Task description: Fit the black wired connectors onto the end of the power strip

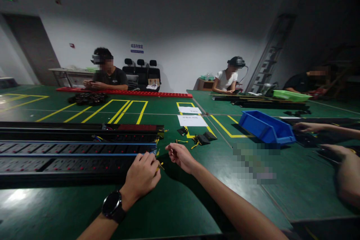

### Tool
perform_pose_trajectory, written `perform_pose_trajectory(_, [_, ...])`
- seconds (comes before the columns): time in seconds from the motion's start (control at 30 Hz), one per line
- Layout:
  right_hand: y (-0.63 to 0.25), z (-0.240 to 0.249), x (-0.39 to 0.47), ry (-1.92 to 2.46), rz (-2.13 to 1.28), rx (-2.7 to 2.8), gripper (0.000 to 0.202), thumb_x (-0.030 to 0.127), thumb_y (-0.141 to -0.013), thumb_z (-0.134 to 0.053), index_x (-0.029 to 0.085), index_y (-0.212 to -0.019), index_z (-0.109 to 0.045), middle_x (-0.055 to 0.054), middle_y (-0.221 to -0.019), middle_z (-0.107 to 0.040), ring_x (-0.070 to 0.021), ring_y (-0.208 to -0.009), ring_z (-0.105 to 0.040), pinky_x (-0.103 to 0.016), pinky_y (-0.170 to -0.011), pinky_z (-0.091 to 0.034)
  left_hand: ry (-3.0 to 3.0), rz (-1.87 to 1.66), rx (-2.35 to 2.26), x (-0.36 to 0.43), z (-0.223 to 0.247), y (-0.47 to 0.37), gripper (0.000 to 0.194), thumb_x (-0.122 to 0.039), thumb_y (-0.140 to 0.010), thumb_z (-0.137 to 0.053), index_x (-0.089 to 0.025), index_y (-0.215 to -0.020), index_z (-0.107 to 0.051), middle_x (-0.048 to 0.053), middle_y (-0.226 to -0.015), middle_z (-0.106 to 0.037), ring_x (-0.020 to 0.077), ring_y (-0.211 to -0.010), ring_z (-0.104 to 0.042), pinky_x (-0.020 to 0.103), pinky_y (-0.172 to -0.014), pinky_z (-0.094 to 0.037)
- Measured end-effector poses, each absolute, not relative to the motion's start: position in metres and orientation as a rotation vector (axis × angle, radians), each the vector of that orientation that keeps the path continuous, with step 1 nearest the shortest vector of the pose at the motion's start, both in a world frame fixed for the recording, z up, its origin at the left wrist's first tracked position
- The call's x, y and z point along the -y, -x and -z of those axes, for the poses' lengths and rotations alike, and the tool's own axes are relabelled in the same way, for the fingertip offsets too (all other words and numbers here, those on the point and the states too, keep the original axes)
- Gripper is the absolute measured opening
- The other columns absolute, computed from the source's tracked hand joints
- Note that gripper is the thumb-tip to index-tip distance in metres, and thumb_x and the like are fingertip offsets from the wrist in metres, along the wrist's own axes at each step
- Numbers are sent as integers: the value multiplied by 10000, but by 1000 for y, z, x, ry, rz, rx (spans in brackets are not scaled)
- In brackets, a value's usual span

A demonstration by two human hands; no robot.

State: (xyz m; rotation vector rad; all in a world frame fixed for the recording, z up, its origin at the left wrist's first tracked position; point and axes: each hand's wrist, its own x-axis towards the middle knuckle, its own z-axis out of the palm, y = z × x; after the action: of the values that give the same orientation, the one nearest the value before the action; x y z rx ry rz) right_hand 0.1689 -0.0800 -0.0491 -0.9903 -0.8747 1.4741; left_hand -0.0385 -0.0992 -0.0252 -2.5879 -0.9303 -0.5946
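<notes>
Forearms (233, 198) foremost, left hand (142, 174) curls, grip unclear, over a rail (90, 165), probably stiff, best held edgewise; right hand (180, 155) pinched, contents hidden.

Two long, narrow black strips (84, 149), each divided into a row of flat rectangular segments dotted with small red spots, lie flat and parallel, side by side on the green tabletop (56, 210). They run in from the left edge of the view, the farther one bordered by thin blue lines, the nearer one's right end partly hidden. Just beside that end, a short, thin yellow wire (161, 165) juts out at a slant.
</notes>
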Motion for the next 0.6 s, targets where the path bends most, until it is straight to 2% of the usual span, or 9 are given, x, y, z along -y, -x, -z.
perform_pose_trajectory(0.17, [-168,47,80,964,-1460,842,350,487,-745,-767,150,-829,-729,43,-566,-534,-64,-461,-363,-227,-449,-244,2570,560,1015,102,23,36,132,-274,-877,-576,-204,-857,-685,86,-910,-632,274,-914,-538,433,-803,-383])
perform_pose_trajectory(0.27, [-169,47,82,935,-1437,871,381,531,-767,-748,153,-801,-710,97,-438,-409,-51,-401,-247,-231,-497,-345,2551,558,1066,103,22,35,130,-285,-870,-582,-205,-881,-684,86,-917,-625,280,-917,-532,435,-806,-383])
perform_pose_trajectory(0.37, [-170,47,84,906,-1469,863,410,566,-765,-754,162,-778,-682,130,-383,-311,-50,-390,-204,-250,-557,-421,2549,564,1085,102,22,35,124,-291,-867,-586,-208,-882,-678,84,-911,-617,277,-908,-526,426,-796,-380])
perform_pose_trajectory(0.43, [-171,47,85,923,-1511,857,426,583,-765,-751,166,-796,-671,136,-376,-287,-53,-384,-188,-236,-488,-368,2549,564,1078,102,22,36,124,-295,-867,-588,-207,-875,-675,85,-914,-616,276,-909,-524,423,-795,-378])
perform_pose_trajectory(0.5, [-172,46,86,951,-1536,859,432,590,-768,-744,169,-819,-661,138,-385,-275,-52,-384,-158,-212,-415,-236,2546,561,1071,101,23,36,127,-299,-868,-587,-205,-874,-672,85,-921,-617,275,-915,-524,423,-800,-378])
perform_pose_trajectory(0.6, [-170,48,86,1005,-1502,886,430,588,-762,-735,172,-830,-649,131,-433,-287,-52,-404,-137,-214,-404,-83,2557,550,1068,101,25,36,129,-303,-871,-587,-205,-884,-669,82,-929,-619,272,-926,-524,424,-810,-377])
